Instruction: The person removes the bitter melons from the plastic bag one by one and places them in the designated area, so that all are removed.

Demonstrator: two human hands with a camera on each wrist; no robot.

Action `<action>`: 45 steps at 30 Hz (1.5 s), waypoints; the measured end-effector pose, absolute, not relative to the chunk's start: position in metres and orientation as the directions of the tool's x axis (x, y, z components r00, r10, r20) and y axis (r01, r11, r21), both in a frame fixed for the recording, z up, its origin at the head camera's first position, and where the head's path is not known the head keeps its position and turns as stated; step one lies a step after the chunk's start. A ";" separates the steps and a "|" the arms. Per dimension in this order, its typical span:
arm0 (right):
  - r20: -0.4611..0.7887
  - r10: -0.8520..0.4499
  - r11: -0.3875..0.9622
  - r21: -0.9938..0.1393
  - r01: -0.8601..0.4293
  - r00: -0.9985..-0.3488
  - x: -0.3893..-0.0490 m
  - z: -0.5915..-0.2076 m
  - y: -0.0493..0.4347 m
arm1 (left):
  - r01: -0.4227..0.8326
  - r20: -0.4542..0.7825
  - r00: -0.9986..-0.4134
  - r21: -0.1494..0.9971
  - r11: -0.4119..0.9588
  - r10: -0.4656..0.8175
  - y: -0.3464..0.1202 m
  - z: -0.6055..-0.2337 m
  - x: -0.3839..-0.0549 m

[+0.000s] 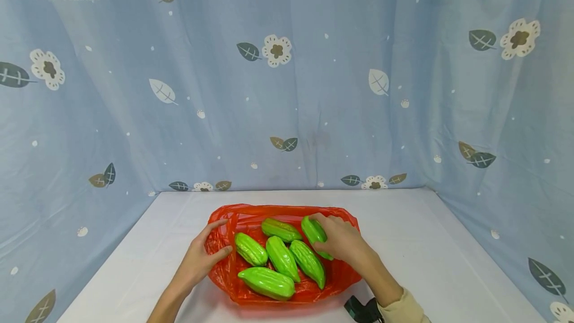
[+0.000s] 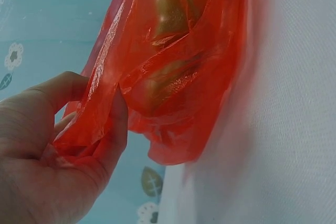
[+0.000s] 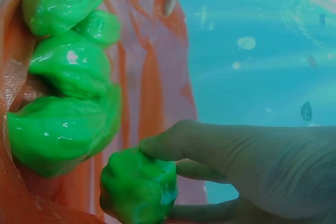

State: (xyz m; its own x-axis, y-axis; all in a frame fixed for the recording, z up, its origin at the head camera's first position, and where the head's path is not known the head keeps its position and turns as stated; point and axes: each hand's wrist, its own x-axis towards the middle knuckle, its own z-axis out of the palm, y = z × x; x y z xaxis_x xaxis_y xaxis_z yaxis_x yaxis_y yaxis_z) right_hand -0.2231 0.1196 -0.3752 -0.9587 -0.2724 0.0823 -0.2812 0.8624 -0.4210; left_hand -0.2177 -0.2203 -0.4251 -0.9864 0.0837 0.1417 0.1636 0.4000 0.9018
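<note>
A thin red plastic bag [image 1: 242, 300] lies spread wide in the head view, with several glossy green ridged gourds inside. My left hand [image 1: 197, 257] is at the bag's left side, and the left wrist view shows its thumb and fingers pinching the red film [image 2: 97, 111]. With its thumb and fingers my right hand [image 1: 344, 241] grips one gourd [image 1: 312, 230] at the bag's right end. In the right wrist view that gourd [image 3: 137, 187] sits at the fingertips, apart from the other gourds [image 3: 58, 135]. The largest one [image 1: 267, 283] lies along the near side.
The bag stands on a white-covered table [image 1: 430, 258]. A blue curtain [image 1: 314, 88] printed with leaves and flowers hangs behind and on both sides. A black device [image 1: 362, 310] is at the right wrist, beside a beige sleeve [image 1: 403, 308].
</note>
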 end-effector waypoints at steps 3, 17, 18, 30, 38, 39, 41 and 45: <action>0.072 -0.278 0.858 -0.430 -0.282 -0.958 -0.219 -0.372 0.121 | 0.164 0.142 -0.986 0.902 0.399 0.085 -0.221 -0.426 -0.218; 0.083 -0.278 0.826 -0.488 -0.282 -0.957 -0.204 -0.357 0.132 | 0.194 0.189 -0.980 0.849 0.492 0.061 -0.221 -0.427 -0.218; 0.083 -0.277 0.827 -0.487 -0.281 -0.957 -0.203 -0.357 0.133 | 0.193 0.188 -0.980 0.850 0.490 0.060 -0.221 -0.427 -0.218; 0.118 -0.306 0.771 -0.552 -0.319 -0.945 -0.198 -0.346 0.160 | 0.167 0.159 -0.986 0.862 0.478 0.057 -0.221 -0.425 -0.219; 0.147 -0.283 0.765 -0.562 -0.316 -0.948 -0.198 -0.339 0.175 | 0.185 0.181 -0.982 0.841 0.509 0.058 -0.221 -0.426 -0.219; 0.143 -0.276 0.763 -0.570 -0.307 -0.951 -0.198 -0.338 0.176 | 0.189 0.184 -0.981 0.840 0.509 0.060 -0.221 -0.426 -0.219; 0.134 -0.263 0.759 -0.583 -0.291 -0.955 -0.198 -0.338 0.179 | 0.193 0.189 -0.980 0.840 0.507 0.061 -0.221 -0.426 -0.219; 0.124 -0.253 0.751 -0.600 -0.276 -0.959 -0.199 -0.337 0.184 | 0.193 0.186 -0.980 0.839 0.509 0.064 -0.221 -0.425 -0.219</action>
State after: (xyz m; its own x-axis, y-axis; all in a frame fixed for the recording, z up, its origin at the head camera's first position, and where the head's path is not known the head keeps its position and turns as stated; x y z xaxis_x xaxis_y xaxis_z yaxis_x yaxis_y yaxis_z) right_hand -0.1986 0.1844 -0.3373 -0.9594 -0.2534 0.1243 -0.2760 0.7511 -0.5997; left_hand -0.2190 -0.2212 -0.4254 -0.9804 0.0645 0.1862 0.1928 0.5090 0.8389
